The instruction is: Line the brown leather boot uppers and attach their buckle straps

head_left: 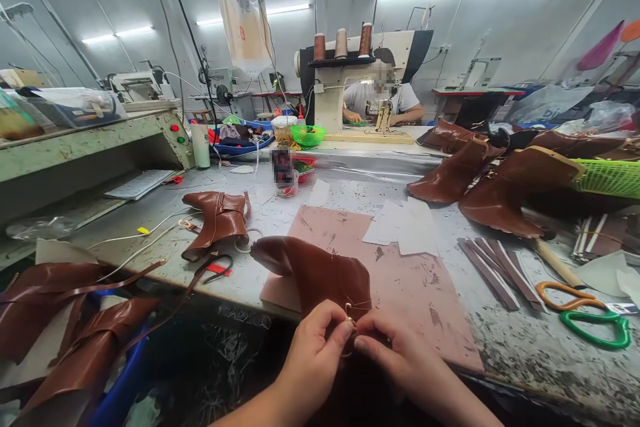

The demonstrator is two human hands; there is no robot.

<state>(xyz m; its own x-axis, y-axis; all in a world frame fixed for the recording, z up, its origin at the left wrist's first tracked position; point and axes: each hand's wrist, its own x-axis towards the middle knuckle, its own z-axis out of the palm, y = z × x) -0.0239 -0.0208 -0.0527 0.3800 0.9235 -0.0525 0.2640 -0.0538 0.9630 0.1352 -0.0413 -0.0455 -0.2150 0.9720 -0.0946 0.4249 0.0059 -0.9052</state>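
Note:
A brown leather boot upper lies on its side at the table's front edge, on a worn pinkish board. Just in front of it, my left hand pinches a small gold-coloured metal buckle between thumb and fingers. My right hand is closed beside it, thumb and fingertips meeting at the buckle. What those right fingertips grip is too small to make out. A fine thread or wire shows near the fingers. Another brown boot upper, with a buckled strap, rests to the left.
Several finished-looking brown boots stand at the right, near strips and scissors. White paper pieces lie on the pink board. More boot uppers fill a blue bin at lower left. A co-worker sits behind a sewing machine.

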